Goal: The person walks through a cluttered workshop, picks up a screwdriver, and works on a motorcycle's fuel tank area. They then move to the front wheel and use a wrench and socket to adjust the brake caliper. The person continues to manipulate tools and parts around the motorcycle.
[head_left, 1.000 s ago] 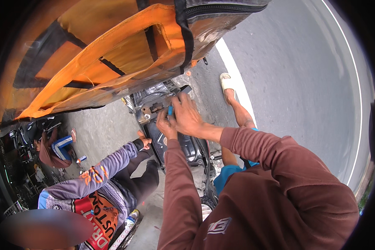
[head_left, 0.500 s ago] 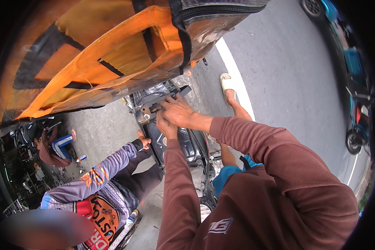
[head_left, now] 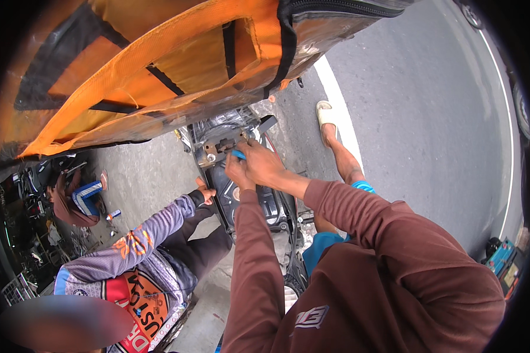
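Note:
Both my hands are together over the rear of a stripped motorcycle (head_left: 254, 206), by the metal bracket (head_left: 211, 147) with its holes and bolt. My left hand (head_left: 239, 174) has its fingers closed at a small blue object (head_left: 238, 154). Pressed against it, my right hand (head_left: 265, 165) curls its fingers over the same object and the bracket's edge. Most of the blue piece is hidden by the fingers, so its kind does not show. Under my hands lies a black plastic housing (head_left: 218, 183).
A large orange and black bag (head_left: 159, 76) overhangs the motorcycle's far end. A person in a patterned jersey (head_left: 141, 294) sits at left, one hand (head_left: 205, 192) by the frame. A sandalled foot (head_left: 327, 120) stands at the road's white line. Another person (head_left: 76, 203) crouches far left.
My hands have shifted slightly down and right in the picture, uncovering more of the bracket. The blue object now shows between my fingers. Vehicles on the road have moved.

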Motion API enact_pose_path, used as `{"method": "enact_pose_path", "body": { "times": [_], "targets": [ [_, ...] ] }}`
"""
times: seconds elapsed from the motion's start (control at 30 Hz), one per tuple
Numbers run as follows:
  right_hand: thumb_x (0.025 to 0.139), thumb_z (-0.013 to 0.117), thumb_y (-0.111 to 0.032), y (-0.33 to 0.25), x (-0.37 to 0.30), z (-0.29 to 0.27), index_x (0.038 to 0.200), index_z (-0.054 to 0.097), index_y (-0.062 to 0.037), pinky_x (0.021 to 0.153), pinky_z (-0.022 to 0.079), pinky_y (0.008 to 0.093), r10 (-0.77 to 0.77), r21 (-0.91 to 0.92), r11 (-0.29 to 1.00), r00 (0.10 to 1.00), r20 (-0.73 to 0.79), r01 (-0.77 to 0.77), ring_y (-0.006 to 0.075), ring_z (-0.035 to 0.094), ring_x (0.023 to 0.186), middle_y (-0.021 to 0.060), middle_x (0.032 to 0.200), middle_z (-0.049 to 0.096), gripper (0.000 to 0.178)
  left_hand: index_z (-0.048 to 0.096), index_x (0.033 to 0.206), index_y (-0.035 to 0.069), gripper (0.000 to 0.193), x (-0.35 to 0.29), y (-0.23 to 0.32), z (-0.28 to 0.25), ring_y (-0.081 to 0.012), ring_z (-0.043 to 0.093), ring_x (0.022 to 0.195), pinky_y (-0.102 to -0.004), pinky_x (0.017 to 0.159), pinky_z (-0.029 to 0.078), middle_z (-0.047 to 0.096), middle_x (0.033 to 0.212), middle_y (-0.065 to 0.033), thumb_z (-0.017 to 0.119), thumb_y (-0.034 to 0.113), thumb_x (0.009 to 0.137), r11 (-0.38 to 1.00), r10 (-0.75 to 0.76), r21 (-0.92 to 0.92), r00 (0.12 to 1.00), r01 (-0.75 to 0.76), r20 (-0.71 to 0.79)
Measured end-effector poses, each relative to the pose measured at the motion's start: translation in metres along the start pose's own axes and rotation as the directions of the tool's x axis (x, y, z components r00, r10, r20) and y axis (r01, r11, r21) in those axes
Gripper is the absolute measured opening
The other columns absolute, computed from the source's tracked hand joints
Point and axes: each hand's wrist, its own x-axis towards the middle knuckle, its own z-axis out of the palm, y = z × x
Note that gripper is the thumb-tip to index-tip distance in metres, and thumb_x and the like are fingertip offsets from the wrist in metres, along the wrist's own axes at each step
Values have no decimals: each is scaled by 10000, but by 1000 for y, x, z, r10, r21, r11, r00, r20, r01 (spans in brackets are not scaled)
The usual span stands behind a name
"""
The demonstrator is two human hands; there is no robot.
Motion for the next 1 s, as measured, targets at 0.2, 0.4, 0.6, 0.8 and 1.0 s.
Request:
{"method": "enact_pose_path", "body": {
  "times": [0.2, 0.4, 0.6, 0.8, 1.0],
  "targets": [
    [921, 601, -199, -12, 24, -29, 1176, 734, -69, 1084, 423, 545, -276, -515, 749, 902, 331, 418, 357, 552, 1314, 157, 1355, 619, 315, 674, 943, -3, 229, 4, 22, 2, -380, 675, 853, -446, 764, 528, 672, 934, -148, 755, 177, 826, 953, 304, 63, 924, -298, -232],
    [896, 594, -161, -17, 28, -33, 1192, 729, -60, 1133, 376, 515, -450, -485, 650, 810, 375, 585, 368, 472, 1378, 138, 1424, 583, 341, 716, 987, -8, 256, -3, 13, 6, -348, 702, 906, -432, 801, 543, 713, 1005, -137, 765, 164, 803, 991, 131, 39, 980, -126, -151],
    [885, 706, -189, -1, -10, -24, 1361, 526, -32, 1052, 488, 507, -385, -109, 921, 915, -121, 374, 459, 514, 1273, 224, 1377, 509, 532, 728, 986, -3, 197, -3, 3, 11, -363, 691, 881, -448, 781, 540, 716, 956, -156, 710, 93, 816, 993, 101, -50, 987, -108, -128],
    [918, 657, -154, 1, -12, -4, 1458, 454, -34, 1031, 485, 544, -164, 18, 986, 984, -73, 166, 472, 598, 1189, 264, 1368, 542, 589, 707, 1002, -12, 199, -4, 5, 5, -406, 674, 881, -465, 774, 534, 706, 956, -173, 701, 92, 832, 995, 100, -9, 992, -101, -79],
    [916, 618, -185, -5, 11, -24, 1159, 749, -84, 1071, 431, 550, -295, -463, 811, 933, 205, 358, 381, 552, 1286, 154, 1408, 581, 294, 691, 971, 1, 190, -1, 15, 8, -402, 672, 937, -460, 813, 529, 694, 987, -158, 733, 119, 829, 986, 164, 10, 969, -165, -183]
  ]
}}
